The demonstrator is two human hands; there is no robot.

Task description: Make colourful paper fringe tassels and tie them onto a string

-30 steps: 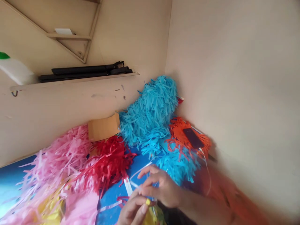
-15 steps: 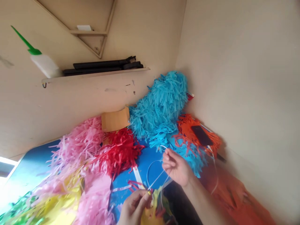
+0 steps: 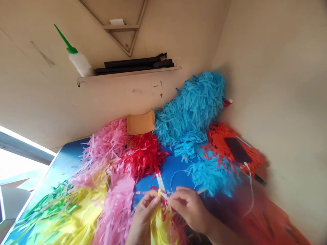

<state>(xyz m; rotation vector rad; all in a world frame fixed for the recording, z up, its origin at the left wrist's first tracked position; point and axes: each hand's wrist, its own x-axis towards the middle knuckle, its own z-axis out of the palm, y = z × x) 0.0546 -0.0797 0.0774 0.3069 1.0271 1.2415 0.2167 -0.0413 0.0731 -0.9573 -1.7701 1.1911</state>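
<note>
My left hand [image 3: 146, 208] is closed, pinching the twisted top of a yellow tissue-paper tassel [image 3: 157, 225] that hangs down toward me. Just to its right, my right hand [image 3: 190, 207] pinches a thin white string [image 3: 183, 170] close to the tassel's top. The string arcs up in a loose loop beyond the right fingers. Some red and pink strips show among the yellow below my hands. How the string passes around the tassel is too small to make out. Behind my hands, a white strip [image 3: 160, 182] rests on the blue table [image 3: 148, 185].
Fringed paper in pink [image 3: 109, 139], red [image 3: 144, 156], light blue [image 3: 191, 105], orange [image 3: 219, 136] and green [image 3: 53, 200] covers much of the table. A phone [image 3: 237, 149] with a white cable lies on the orange fringe. A glue bottle [image 3: 80, 64] stands on the wall shelf [image 3: 133, 73].
My right hand has come down from above, with the string, to beside my left fingers. The string's loop now lies beyond the hands. The view has shifted left.
</note>
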